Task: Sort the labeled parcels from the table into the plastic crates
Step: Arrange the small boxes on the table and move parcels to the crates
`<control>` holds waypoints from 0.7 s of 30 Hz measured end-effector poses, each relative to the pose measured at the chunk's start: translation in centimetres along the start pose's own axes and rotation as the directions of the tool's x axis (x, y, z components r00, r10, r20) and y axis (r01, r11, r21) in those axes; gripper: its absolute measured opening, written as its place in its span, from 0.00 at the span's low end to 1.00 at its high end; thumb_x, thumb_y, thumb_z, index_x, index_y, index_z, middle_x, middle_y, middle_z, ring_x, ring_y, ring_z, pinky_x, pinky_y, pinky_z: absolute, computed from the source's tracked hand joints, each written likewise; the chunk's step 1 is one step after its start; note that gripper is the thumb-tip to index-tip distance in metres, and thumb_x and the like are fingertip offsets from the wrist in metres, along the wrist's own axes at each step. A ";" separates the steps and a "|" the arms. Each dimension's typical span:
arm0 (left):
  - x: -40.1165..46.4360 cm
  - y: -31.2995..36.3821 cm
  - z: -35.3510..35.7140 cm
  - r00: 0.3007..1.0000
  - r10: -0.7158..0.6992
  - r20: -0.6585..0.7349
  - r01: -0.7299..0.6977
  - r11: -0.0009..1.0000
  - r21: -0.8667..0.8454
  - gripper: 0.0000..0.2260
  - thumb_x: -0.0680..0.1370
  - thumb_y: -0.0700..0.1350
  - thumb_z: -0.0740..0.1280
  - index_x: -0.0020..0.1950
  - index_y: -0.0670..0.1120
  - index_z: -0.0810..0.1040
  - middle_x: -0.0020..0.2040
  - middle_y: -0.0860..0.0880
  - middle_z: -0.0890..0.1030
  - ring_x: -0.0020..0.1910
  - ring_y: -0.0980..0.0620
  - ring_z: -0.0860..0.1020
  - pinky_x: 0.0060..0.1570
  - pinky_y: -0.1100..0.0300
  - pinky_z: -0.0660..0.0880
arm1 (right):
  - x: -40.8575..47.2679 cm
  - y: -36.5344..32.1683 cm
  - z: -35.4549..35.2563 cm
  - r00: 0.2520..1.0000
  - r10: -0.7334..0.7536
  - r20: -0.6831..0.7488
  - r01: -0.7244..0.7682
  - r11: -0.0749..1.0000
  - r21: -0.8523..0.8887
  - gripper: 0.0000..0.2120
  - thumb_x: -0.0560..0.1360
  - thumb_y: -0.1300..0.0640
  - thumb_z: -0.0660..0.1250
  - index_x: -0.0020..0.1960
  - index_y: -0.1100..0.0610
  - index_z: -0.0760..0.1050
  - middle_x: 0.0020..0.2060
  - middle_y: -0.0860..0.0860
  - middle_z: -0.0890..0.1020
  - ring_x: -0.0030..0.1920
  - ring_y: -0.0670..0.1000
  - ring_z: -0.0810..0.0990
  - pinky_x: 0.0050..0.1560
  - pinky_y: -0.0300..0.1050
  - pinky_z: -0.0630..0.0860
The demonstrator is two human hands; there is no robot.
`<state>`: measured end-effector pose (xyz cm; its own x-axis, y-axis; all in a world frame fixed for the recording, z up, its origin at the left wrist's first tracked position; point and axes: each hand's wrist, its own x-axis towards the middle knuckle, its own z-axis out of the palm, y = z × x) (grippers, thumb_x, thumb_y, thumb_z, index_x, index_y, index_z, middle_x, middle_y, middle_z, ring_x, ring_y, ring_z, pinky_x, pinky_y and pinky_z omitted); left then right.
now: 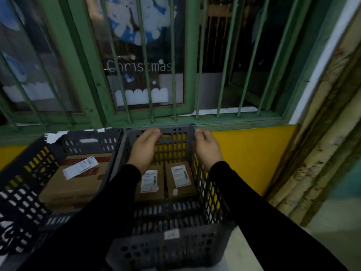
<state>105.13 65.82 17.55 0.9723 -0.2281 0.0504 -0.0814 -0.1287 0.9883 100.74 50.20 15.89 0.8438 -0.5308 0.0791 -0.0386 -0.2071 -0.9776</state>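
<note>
A dark grey plastic crate (172, 239) stands in front of me with two small brown parcels side by side on its floor, the left parcel (150, 190) and the right parcel (180, 179), each with a white label. My left hand (144, 147) and my right hand (207, 147) reach over the crate to its far wall. The fingers of both hands curl over the top rim there. A second dark crate (25, 194) to the left holds a large brown carton (72, 184) with a white label.
A green barred window with a "Christmas" sticker rises right behind the crates above a yellow wall band (252, 153). A worn door frame (312, 149) stands at the right. Pale floor (332, 222) shows at the lower right.
</note>
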 end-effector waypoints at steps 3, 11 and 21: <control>-2.7 1.8 0.5 0.994 0.070 0.089 -0.057 0.988 -0.142 0.15 0.84 0.52 0.56 0.67 0.50 0.75 0.60 0.52 0.79 0.61 0.53 0.77 0.64 0.54 0.70 | -3.9 -0.8 -3.3 0.991 -0.003 -0.135 0.017 0.995 0.101 0.13 0.83 0.45 0.57 0.62 0.50 0.72 0.58 0.48 0.78 0.61 0.53 0.78 0.64 0.56 0.74; -12.6 4.2 8.7 0.876 0.178 0.448 -0.030 0.948 -0.317 0.13 0.85 0.49 0.55 0.66 0.48 0.73 0.60 0.48 0.79 0.59 0.50 0.78 0.61 0.54 0.71 | -18.5 -0.3 -15.7 0.908 0.037 -0.417 0.041 0.983 0.179 0.13 0.84 0.47 0.56 0.61 0.52 0.73 0.56 0.50 0.78 0.54 0.50 0.80 0.57 0.49 0.76; -33.2 9.8 30.2 0.587 0.310 0.748 -0.024 0.930 -0.366 0.15 0.85 0.50 0.54 0.67 0.48 0.73 0.61 0.48 0.79 0.60 0.53 0.78 0.63 0.55 0.72 | -39.1 1.9 -39.5 0.597 0.054 -0.801 0.111 0.983 0.149 0.09 0.84 0.49 0.55 0.59 0.50 0.71 0.57 0.52 0.79 0.56 0.53 0.81 0.61 0.52 0.76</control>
<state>65.45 42.99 21.24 0.3813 -0.8959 0.2281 -0.0185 0.2393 0.9708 46.57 38.08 18.62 0.0727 -0.9858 0.1511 0.1358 -0.1403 -0.9807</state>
